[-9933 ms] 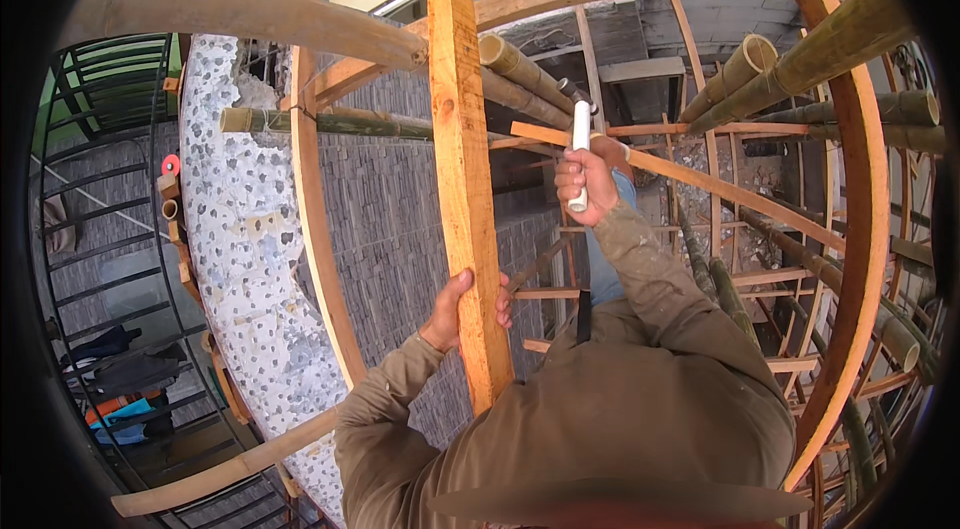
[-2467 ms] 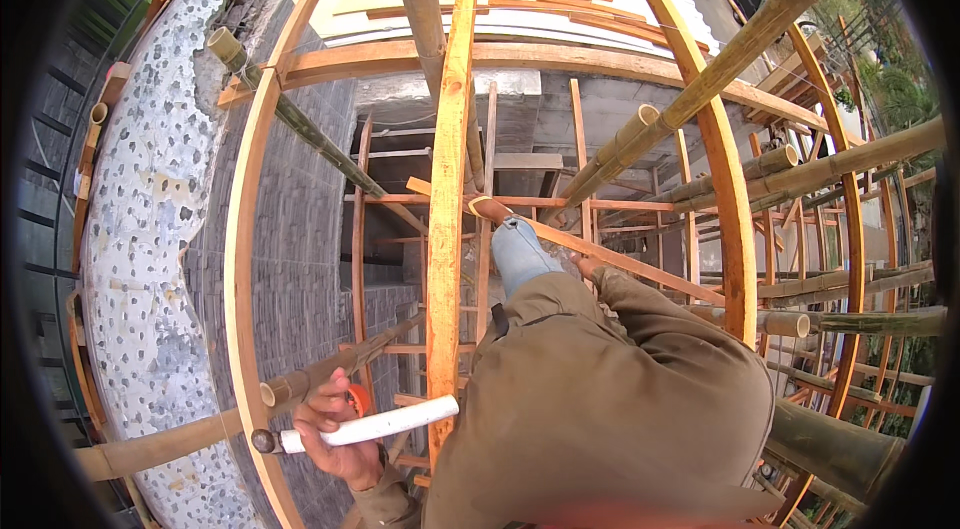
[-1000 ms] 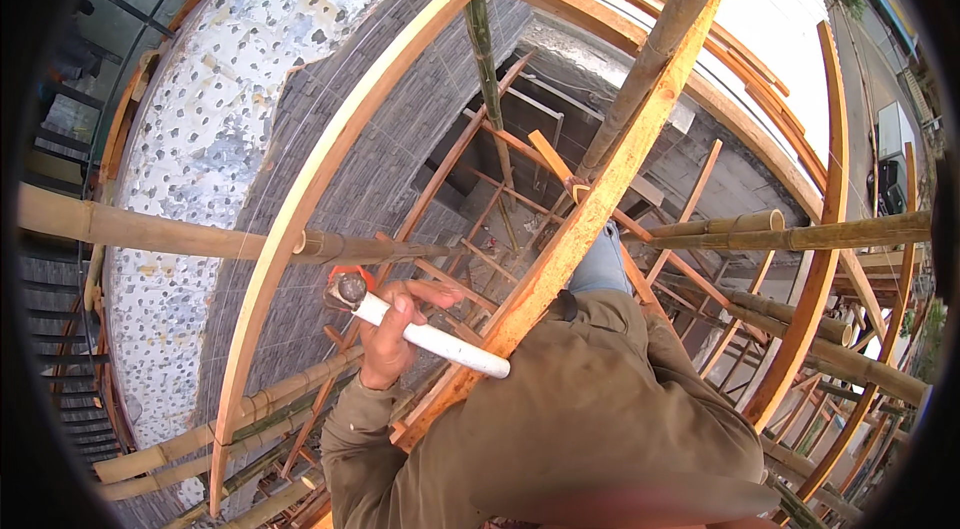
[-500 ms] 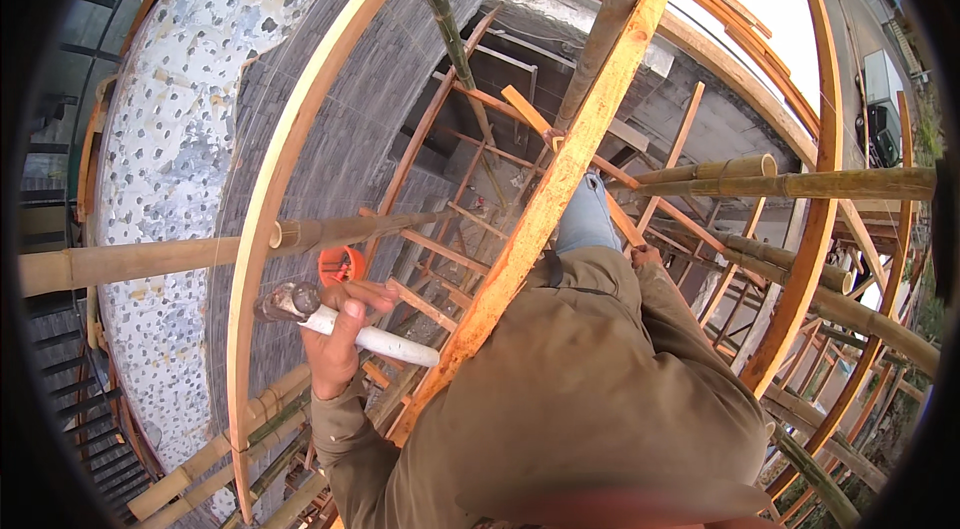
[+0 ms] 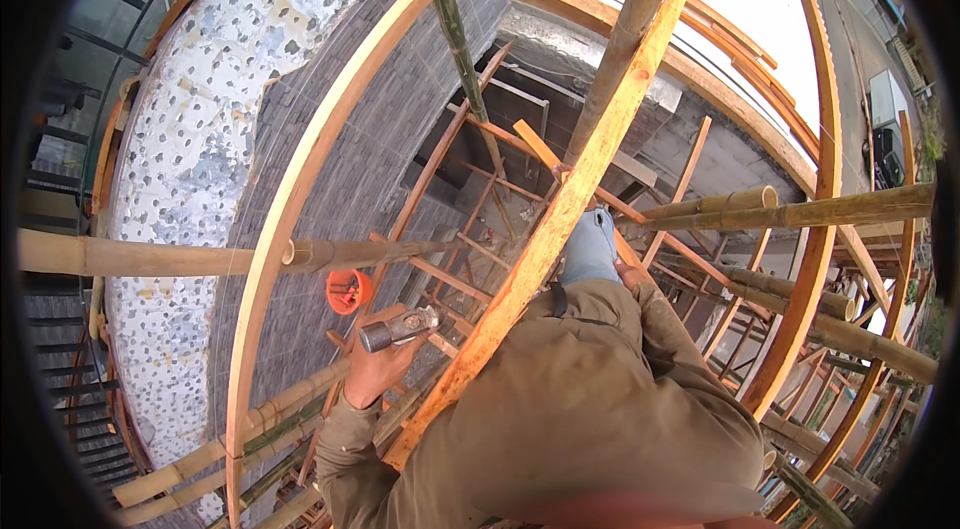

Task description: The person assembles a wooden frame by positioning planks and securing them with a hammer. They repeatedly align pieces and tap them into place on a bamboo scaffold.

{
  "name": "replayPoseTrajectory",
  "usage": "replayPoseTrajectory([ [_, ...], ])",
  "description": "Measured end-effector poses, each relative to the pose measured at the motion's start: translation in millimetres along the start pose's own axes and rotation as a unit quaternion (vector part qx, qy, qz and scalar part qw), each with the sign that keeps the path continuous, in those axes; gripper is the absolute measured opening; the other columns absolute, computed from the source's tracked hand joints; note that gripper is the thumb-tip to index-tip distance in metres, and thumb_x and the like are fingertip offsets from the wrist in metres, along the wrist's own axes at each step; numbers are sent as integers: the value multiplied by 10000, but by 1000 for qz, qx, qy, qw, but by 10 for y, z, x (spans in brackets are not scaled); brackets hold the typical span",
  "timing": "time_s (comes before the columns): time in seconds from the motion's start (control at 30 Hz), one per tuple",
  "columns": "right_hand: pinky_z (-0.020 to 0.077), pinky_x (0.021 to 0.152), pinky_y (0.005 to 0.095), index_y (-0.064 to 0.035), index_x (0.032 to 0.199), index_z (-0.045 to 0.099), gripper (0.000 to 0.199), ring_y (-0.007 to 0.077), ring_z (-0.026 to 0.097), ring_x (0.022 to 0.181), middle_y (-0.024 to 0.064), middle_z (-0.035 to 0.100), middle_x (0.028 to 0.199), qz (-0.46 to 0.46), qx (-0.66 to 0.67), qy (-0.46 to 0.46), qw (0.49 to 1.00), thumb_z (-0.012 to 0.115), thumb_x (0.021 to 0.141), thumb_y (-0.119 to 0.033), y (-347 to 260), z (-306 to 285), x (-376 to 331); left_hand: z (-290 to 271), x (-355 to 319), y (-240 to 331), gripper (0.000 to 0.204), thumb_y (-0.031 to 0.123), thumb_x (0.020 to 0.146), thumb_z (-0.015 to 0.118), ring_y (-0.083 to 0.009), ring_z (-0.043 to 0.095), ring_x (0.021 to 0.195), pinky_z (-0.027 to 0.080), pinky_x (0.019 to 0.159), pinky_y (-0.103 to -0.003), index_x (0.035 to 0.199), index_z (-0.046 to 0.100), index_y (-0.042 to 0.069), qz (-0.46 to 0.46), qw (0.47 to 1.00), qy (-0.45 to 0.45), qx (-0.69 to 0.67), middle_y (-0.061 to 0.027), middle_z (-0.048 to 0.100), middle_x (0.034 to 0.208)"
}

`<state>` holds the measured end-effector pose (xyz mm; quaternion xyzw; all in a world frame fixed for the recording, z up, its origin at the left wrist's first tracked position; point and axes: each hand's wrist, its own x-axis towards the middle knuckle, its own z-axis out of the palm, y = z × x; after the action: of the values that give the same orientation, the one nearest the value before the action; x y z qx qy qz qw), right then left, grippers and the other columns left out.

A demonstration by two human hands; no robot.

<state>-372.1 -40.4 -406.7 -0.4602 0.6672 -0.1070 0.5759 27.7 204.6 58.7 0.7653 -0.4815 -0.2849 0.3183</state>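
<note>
My left hand (image 5: 378, 369) is closed around a hammer (image 5: 400, 329). The steel head is uppermost, and the handle is mostly hidden behind it and the hand. Just past that hand is an orange-red bucket (image 5: 347, 291) with small things in it. Beside my jeans-covered knee (image 5: 590, 247), my right hand (image 5: 632, 276) is closed on a wooden strip (image 5: 629, 254), its fingers partly hidden by my sleeve. Between my two arms, a thick wooden beam (image 5: 530, 274) slants up and away against a bamboo pole (image 5: 625, 49).
Curved-looking timbers (image 5: 290, 199) and horizontal bamboo poles (image 5: 200, 257) cross on both sides. Lower wooden framing (image 5: 450, 279) shows beneath me, with a deep drop. A grey tiled wall (image 5: 320, 149) and a patchy white surface (image 5: 185, 209) lie to the left.
My left hand has moved down and slightly right; the hammer has turned, so its head now points toward the right and its white handle no longer shows. My right hand has shifted slightly nearer.
</note>
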Motion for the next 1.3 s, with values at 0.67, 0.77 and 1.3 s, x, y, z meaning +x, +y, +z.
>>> replayPoseTrajectory([
  [0.67,415,542,390,-38,729,573,209,302,542,588,101,518,649,-823,-92,43,559,650,905,-120,-5033,-399,-1300,1,-134,64,134,84,929,679,-184,654,744,502,696,-324,822,680,3,-52,984,156,-71,-102,708,815],
  [0.77,367,483,385,-45,668,509,313,258,461,488,80,437,581,-823,-4,156,546,611,947,-144,-5454,-492,-1158,66,-273,108,139,107,946,673,-164,646,748,496,706,-323,838,690,20,-108,969,208,-83,-75,711,821],
  [1.3,538,881,446,18,1093,725,527,351,708,992,222,734,1029,-393,-567,4,724,780,817,-428,-7195,-975,1659,376,-44,224,201,179,950,670,-202,596,737,442,696,-353,816,639,32,-217,911,345,63,-67,652,783],
])
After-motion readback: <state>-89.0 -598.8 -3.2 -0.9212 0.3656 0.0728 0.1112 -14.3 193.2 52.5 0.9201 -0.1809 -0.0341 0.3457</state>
